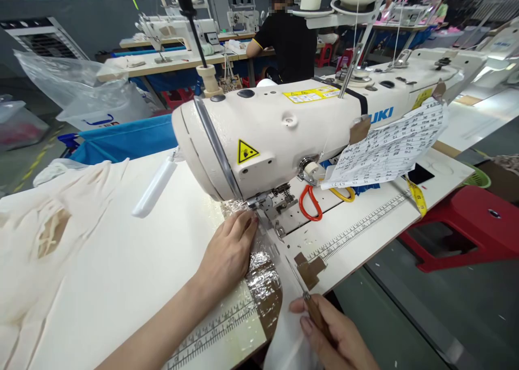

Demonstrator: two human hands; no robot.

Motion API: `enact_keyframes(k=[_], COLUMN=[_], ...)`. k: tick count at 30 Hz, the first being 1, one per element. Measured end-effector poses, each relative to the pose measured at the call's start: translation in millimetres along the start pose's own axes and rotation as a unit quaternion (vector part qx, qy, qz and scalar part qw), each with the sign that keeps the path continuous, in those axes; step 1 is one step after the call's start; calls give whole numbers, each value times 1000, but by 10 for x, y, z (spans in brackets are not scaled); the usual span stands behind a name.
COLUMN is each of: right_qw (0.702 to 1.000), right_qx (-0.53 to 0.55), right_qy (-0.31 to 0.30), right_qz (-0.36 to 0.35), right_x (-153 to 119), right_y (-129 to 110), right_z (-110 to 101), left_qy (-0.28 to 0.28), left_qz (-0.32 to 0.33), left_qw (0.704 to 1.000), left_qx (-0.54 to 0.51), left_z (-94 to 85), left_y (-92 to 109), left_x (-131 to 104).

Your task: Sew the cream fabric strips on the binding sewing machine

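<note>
A white sewing machine (263, 137) stands across the table, its needle area at the lower middle. Close beside the presser foot, my left hand (229, 245) has its fingers bent and pressed together on the edge of a thin white fabric strip (286, 283). The strip runs from the foot toward me and hangs over the table's front edge. In my right hand (338, 332) is an awl (318, 313) with a wooden handle, its thin metal point directed up and left over the strip. My right fingers also touch the fabric. The needle tip itself is hard to make out.
Red-handled scissors (311, 203) lie by the machine base. A handwritten sheet (385, 148) hangs on the machine. Cream fabric (44, 240) covers the table's left side. A red stool (478, 218) stands at right. A person in black (290, 40) sits ahead.
</note>
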State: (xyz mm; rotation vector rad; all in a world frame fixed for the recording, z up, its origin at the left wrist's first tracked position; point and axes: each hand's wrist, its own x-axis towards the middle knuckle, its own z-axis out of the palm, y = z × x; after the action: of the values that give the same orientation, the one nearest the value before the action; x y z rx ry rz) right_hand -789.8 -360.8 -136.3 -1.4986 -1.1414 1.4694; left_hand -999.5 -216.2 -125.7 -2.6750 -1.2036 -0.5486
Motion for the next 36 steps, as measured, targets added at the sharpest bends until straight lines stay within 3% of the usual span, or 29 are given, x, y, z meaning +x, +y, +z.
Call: enact_keyframes(k=[4, 9, 13, 19, 26, 36], right_qw=[996, 992, 991, 991, 990, 983], right_qx=[-78, -97, -102, -93, -91, -127], right_qy=[-16, -35, -37, -51, -52, -53], right_qz=[-39, -78, -77, -85, -90, -123], right_x=[120, 204, 239, 342, 431, 621], right_y=[-113, -161, -206, -322, -401, -469], right_z=[-77, -126, -122, -71, -50, -42], left_qy=[14, 41, 49, 49, 68, 46], left_qz=[-10, 15, 38, 14, 37, 5], left_qw=[1000, 996, 993, 998, 987, 997], left_qx=[2, -78, -102, -48, -140, -58], left_z=[-2, -11, -14, -8, -31, -19], left_y=[-16, -82, -118, -129, -143, -141], left_x=[62, 51, 39, 70, 46, 23])
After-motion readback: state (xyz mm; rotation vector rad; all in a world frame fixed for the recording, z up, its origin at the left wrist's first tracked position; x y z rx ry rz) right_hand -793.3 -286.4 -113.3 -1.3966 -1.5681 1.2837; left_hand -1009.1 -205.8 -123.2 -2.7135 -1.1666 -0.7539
